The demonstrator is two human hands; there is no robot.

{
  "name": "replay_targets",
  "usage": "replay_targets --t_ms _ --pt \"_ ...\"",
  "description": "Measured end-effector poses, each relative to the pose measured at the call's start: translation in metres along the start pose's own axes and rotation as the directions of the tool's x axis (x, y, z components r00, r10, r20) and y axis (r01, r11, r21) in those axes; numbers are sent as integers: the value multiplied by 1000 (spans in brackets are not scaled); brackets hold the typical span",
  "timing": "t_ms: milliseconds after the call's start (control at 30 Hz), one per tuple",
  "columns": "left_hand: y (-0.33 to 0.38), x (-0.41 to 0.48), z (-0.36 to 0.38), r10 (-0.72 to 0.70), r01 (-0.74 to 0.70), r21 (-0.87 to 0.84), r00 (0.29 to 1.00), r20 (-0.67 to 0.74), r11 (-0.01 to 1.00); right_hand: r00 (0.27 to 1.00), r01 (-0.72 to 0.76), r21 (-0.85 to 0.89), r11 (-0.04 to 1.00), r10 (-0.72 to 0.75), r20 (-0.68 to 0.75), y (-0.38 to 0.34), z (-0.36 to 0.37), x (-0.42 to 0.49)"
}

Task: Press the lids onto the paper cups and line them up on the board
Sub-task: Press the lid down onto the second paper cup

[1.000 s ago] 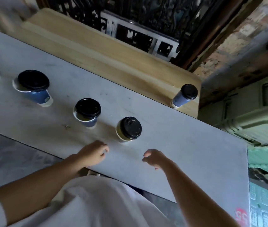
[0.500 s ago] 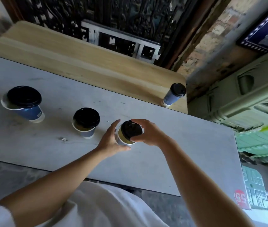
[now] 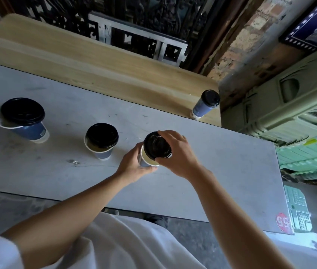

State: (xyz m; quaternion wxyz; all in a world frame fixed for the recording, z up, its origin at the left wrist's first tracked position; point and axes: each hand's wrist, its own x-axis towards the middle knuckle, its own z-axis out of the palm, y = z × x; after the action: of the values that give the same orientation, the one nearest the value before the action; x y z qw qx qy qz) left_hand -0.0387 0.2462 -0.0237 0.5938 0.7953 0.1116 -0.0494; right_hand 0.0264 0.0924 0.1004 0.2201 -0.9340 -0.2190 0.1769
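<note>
- Gripping the paper cup point(image 3: 141, 159) with left hand point(image 3: 133, 167), mid grey board point(image 3: 221, 171).
- Pinching its off-centre black lid point(image 3: 156, 145) with right hand point(image 3: 179, 154).
- Leaving bare surface rightward to the edge.

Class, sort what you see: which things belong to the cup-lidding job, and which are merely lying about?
Job: held cup, lid, middle cup, left cup, capped cup, wooden board, left hand, right hand.
Lying about: green crate, red sticker, iron grille.
</note>
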Motion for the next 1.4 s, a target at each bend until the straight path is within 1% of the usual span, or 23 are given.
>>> replay_targets --t_ms 167,267,367,433,467,500,533,567,600,633,667,700,733,767,867,1000,1200,1300,1400 --pt "5 -1 -1 -26 26 -15 1000 16 1000 994 -39 -30 999 42 99 6 23 3" --pt "7 -1 -2 -44 44 -18 999 18 999 995 -30 -15 999 31 96 8 26 4" --pt "3 0 -3 -26 26 8 999 32 1000 994 -11 5 1000 10 112 13 25 6" --pt "0 0 -7 -30 28 34 998 54 999 992 -36 101 994 23 128 20 25 4" --pt "1 -2 -11 -66 64 29 995 72 998 992 -79 199 977 58 112 23 25 3" --pt "3 -4 -15 -105 105 9 991 82 994 990 -139 323 936 119 82 27 24 1" --pt "5 -6 -19 -152 154 -24 985 87 988 977 -209 462 862 206 56 30 24 -2" --pt "7 -8 -22 -200 208 -93 976 88 974 951 -275 602 749 303 57 33 25 -5" --pt "11 -9 -25 -262 274 -205 962 81 940 915 -335 732 593 390 103 37 27 -6" --pt "15 -8 -24 -331 336 -351 941 75 874 876 -382 829 408 446 184 40 30 -7" --pt "19 -7 -22 -395 382 -478 915 77 791 843 -410 882 234 466 268 43 35 -8" --pt "24 -4 -19 -439 404 -551 895 75 730 822 -422 900 109 464 329 44 40 -9" --pt "27 -1 -16 -463 413 -568 884 63 712 813 -425 904 34 454 365 43 46 -9" --pt "29 2 -11 -464 409 -554 885 47 725 814 -421 907 -4 439 380 40 52 -10" --pt "33 9 -2 -425 361 -471 905 -32 805 826 -384 923 -26 438 356 34 67 -9" --pt "33 13 -2 -384 311 -480 921 -59 820 828 -357 933 -48 446 340 34 70 -9" --pt "32 10 0 -389 305 -443 915 -111 843 831 -325 945 23 484 274 26 75 -5" --pt "32 7 3 -374 294 -410 918 -130 863 831 -312 946 87 507 228 26 80 -4" --pt "32 3 6 -336 257 -397 931 -144 881 839 -307 948 88 495 226 25 86 -4"
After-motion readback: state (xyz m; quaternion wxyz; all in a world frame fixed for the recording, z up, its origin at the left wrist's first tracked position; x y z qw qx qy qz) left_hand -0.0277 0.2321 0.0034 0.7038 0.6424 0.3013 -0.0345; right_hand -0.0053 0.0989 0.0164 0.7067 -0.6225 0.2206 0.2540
